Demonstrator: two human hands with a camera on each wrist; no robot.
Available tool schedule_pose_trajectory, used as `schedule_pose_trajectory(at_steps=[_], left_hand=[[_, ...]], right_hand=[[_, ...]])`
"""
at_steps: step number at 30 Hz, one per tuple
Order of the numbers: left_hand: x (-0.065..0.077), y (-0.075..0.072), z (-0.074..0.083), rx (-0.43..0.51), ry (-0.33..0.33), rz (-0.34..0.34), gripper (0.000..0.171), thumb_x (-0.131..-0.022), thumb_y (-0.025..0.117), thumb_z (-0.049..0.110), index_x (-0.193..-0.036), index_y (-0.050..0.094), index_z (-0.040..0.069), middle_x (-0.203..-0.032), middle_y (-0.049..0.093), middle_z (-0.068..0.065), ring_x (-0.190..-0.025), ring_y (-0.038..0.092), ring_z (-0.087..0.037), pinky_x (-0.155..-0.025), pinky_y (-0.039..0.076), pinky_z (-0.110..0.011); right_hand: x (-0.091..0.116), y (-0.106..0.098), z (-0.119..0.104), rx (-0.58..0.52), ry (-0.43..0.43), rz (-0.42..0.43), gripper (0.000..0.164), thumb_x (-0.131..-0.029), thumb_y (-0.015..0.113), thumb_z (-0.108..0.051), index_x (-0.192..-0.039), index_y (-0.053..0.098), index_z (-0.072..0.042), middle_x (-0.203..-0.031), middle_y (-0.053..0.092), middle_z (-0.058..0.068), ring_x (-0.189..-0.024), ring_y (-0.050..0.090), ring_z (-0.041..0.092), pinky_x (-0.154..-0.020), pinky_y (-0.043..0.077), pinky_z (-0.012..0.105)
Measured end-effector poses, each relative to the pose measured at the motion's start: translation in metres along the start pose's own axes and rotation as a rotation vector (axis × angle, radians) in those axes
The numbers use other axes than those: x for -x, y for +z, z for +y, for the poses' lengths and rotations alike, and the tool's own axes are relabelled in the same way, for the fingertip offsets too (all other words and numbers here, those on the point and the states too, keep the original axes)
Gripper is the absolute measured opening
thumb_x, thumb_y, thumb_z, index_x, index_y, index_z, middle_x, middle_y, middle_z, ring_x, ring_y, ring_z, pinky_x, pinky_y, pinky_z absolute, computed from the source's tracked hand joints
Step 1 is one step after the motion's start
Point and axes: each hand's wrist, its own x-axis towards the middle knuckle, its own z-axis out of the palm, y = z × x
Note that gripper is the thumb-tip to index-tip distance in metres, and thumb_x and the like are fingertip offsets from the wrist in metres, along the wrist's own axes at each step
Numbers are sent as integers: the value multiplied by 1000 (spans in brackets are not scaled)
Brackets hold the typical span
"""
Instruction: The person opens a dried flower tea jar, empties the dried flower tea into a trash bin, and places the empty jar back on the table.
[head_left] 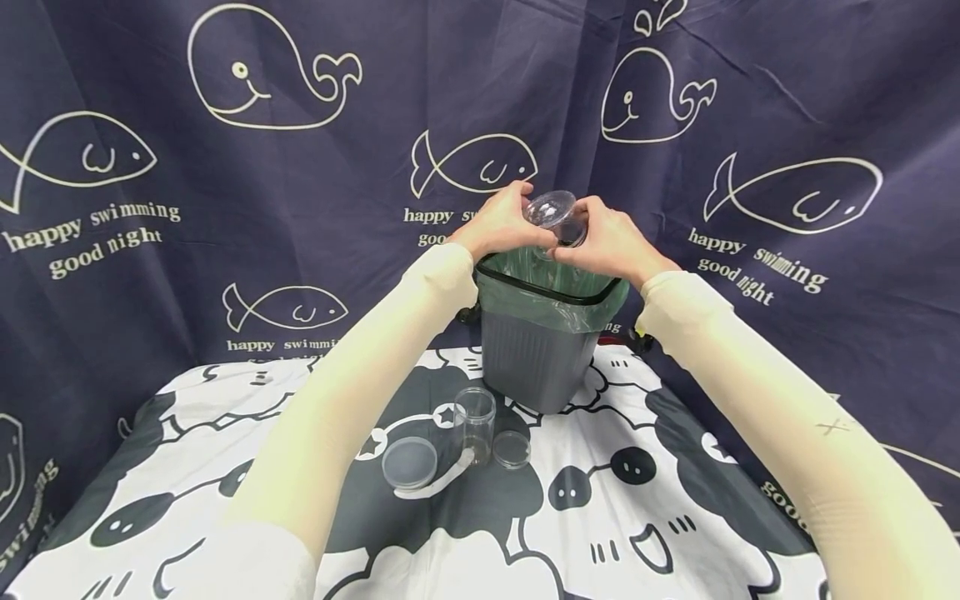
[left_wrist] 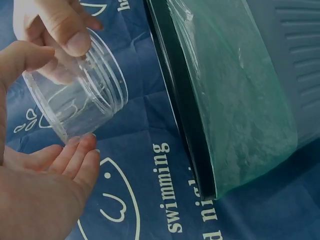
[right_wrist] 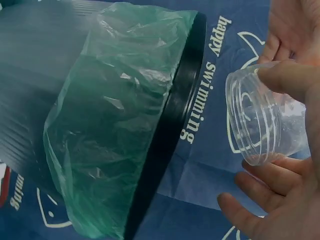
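A clear plastic jar [head_left: 551,210] is held above a dark grey bin [head_left: 536,354] lined with a green bag [head_left: 543,310]. Tilted over, the jar has its threaded mouth [left_wrist: 107,75] facing the bin and its round base up. My right hand [head_left: 607,242] grips the jar, thumb on one side and fingers on the other, as the right wrist view shows. My left hand [head_left: 506,223] holds the base end from the left between thumb and fingertips. No contents are visible inside the jar.
Another clear jar [head_left: 476,421] stands on the sheep-patterned cloth [head_left: 615,517] before the bin. Beside it lie a clear round lid [head_left: 512,450] and a larger cloudy round lid or shallow tub [head_left: 409,463]. A dark blue curtain [head_left: 360,208] hangs behind.
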Motion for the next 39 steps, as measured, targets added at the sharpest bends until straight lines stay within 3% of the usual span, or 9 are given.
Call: schedule_pose_trajectory(at_steps=[10, 19, 28, 39], left_hand=[[5, -1, -7, -5, 87, -37, 102, -77, 84, 27, -160, 26, 12, -150, 47, -13, -134, 51, -21, -104, 46, -28], [10, -2, -12, -13, 185, 1, 94, -75, 84, 19, -153, 34, 5, -142, 51, -15, -126, 54, -24, -104, 44, -27], [15, -6, -17, -28, 164, -6, 90, -76, 84, 21, -151, 34, 8, -141, 52, -13, -127, 54, -23, -105, 44, -30], [20, -10, -22, -40, 171, 21, 86, -72, 85, 22, -143, 40, 4, -133, 54, -10, -112, 56, -22, -96, 46, -28]], right_hand=[[-2, -6, -13, 148, -238, 105, 72, -73, 84, -27, -134, 55, -2, -110, 66, 16, -95, 61, 34, -84, 51, 52], [-4, -7, -26, 248, -298, 122, 80, -70, 85, -23, -139, 52, 0, -126, 62, 22, -118, 54, 44, -94, 48, 62], [-1, -3, -35, 301, -378, 161, 83, -70, 85, -19, -142, 49, 2, -139, 57, 22, -130, 50, 45, -99, 44, 65], [-1, 0, -46, 337, -443, 200, 81, -65, 86, -16, -137, 54, -1, -134, 58, 19, -127, 50, 44, -91, 47, 65]])
